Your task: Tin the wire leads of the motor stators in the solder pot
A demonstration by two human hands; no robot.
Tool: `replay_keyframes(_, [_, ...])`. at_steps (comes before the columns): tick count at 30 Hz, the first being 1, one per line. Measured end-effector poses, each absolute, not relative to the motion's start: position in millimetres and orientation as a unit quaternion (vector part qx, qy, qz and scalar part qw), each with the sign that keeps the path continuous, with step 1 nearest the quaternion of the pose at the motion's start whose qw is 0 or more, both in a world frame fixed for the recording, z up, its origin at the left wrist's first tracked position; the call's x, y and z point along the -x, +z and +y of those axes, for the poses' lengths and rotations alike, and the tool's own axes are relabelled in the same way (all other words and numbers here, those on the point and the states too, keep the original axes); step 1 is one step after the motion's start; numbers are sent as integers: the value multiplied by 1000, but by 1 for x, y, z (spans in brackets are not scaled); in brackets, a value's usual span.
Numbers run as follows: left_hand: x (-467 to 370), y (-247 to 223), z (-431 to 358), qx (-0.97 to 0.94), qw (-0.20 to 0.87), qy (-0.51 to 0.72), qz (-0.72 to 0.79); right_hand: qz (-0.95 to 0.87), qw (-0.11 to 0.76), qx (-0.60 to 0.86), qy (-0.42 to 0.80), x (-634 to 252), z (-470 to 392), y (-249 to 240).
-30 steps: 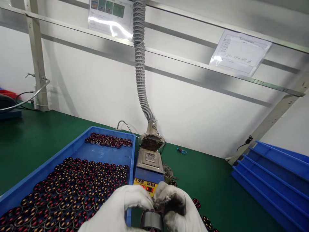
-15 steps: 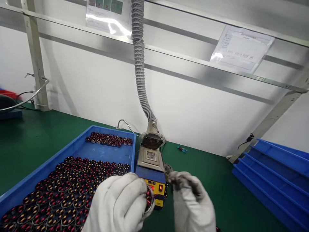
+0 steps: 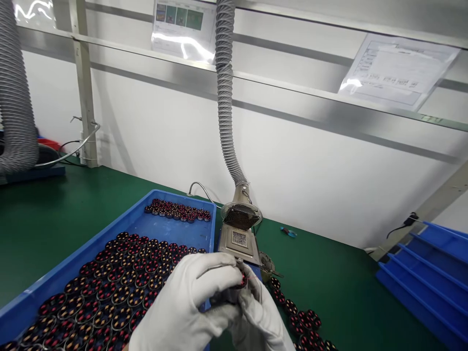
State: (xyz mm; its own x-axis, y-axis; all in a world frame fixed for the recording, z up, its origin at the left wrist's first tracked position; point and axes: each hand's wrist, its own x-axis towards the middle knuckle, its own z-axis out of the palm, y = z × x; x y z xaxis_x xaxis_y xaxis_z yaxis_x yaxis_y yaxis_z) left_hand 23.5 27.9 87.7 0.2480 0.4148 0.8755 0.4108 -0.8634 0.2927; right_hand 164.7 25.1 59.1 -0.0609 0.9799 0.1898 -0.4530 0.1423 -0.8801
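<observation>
Small round metal-rimmed part with red segments (image 3: 242, 281), raised before the flat steel plate (image 3: 240, 243); white-fabric-gloved left hand (image 3: 193, 298) clamps it between fingers and thumb; matching-gloved right hand (image 3: 261, 312) meets it, finger closure indeterminable from here; smooth blue plastic tray (image 3: 170, 232) leftward.

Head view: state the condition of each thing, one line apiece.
Left hand, gloved, closed on the round part
Right hand, gloved, closed on the round part
Round part, gripped, partly hidden
Blue tray, part-filled with small parts
Middle hose, hanging, joined to the metal hood
Trays at right, stacked
Small tool, lying on the green table
</observation>
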Motion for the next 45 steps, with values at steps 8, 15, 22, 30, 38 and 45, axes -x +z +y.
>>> replay_keyframes(8, [-17, 86, 35, -686, 233, 642, 251, -465, 609, 293, 572, -166, 27, 49])
replay_keyframes(15, [-16, 82, 27, -764, 206, 546, 276, -444, 617, 303, 574, -174, 12, 53])
replay_keyframes(22, [-26, 87, 29, -701, 337, 584, 233, -436, 623, 296, 579, -159, 10, 67])
replay_keyframes(30, [-27, 84, 31, -637, 418, 622, 181, -424, 611, 293, 602, -154, 13, 62])
replay_keyframes(38, [-19, 88, 32, -517, 484, 637, 303, -352, 588, 266, 678, -161, 18, 51])
replay_keyframes(45, [-20, 88, 28, -599, 383, 667, 225, -333, 601, 252, 681, -160, 36, 35])
